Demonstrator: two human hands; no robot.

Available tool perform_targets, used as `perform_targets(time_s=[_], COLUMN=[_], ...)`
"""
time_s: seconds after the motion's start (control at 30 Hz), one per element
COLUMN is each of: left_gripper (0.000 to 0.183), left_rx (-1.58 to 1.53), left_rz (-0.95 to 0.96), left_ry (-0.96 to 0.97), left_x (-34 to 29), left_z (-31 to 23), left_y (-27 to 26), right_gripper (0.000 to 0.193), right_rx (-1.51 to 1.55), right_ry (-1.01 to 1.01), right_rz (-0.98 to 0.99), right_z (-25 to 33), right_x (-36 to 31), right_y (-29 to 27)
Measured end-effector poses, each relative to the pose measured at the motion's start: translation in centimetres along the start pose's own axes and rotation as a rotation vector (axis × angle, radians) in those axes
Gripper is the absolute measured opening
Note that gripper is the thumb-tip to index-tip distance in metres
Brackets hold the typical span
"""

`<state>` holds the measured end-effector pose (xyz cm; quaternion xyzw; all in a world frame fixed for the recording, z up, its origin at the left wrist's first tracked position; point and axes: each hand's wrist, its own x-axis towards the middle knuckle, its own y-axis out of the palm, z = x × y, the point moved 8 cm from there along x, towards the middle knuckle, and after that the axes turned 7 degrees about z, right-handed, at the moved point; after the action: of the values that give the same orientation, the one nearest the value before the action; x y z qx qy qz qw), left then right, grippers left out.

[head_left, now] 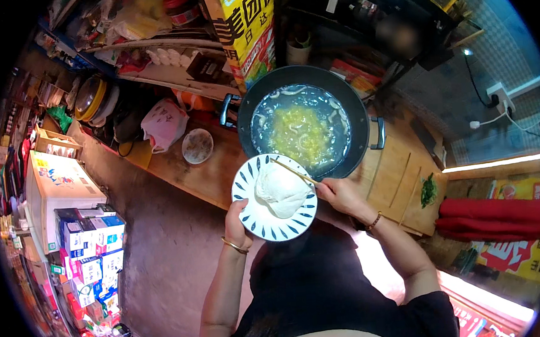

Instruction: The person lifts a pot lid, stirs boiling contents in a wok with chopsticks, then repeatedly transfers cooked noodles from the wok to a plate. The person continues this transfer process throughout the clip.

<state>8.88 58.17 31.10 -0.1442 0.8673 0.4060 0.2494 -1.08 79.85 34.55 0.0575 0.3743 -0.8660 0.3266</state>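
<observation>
My left hand (237,224) grips the lower left rim of a white plate (253,226) patterned with dark blue leaf shapes. On the plate lies a soft white mass of dough or batter (277,191). In my right hand (340,194) is a wooden chopstick (293,171), or a pair seen edge-on; its tip rests at the far edge of the white mass. Just beyond the plate stands a large black two-handled wok (362,124), and the plate overlaps its near rim. Inside it, yellow food and pale strips (304,127) sit in bubbling liquid.
Left of the wok, a small pale bowl (197,146) and a white plastic bag (164,125) stand on the wooden counter. To the right are a wooden cutting board (393,192), chopped greens (429,190) and a red cloth (498,217). Stacked boxes (94,251) line the left floor.
</observation>
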Motion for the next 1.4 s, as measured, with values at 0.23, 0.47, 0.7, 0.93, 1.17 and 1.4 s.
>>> perform_targets(time_s=[0.23,0.47,0.7,0.93,1.17,1.4], left_gripper=[0.044,0.049,0.051,0.051,0.052,0.043], left_rx=[-0.014,-0.035,0.013,0.066,0.073,0.013], left_rz=[0.021,0.060,0.090,0.058,0.065,0.035], left_ry=[0.026,0.000,-0.057,-0.108,-0.114,-0.071], left_x=[0.1,0.5,1.0,1.3,0.9,0.5], left_z=[0.2,0.1,0.0,-0.5,-1.1,-0.5], left_y=[-0.3,-0.5,-1.2,-1.7,-0.8,0.0], right_gripper=[0.030,0.023,0.014,0.014,0.014,0.009], right_rx=[-0.104,-0.259,-0.531,-0.675,-0.721,-0.726], right_ry=[0.015,-0.058,-0.203,-0.292,-0.368,-0.010], right_rz=[-0.062,-0.062,-0.096,-0.081,-0.099,-0.117], right_z=[-0.1,-1.3,0.7,-0.3,-0.5,-7.5], right_x=[-0.7,0.2,0.5,2.4,4.0,8.5], right_y=[0.5,-0.3,-2.2,-2.9,-4.2,-4.7])
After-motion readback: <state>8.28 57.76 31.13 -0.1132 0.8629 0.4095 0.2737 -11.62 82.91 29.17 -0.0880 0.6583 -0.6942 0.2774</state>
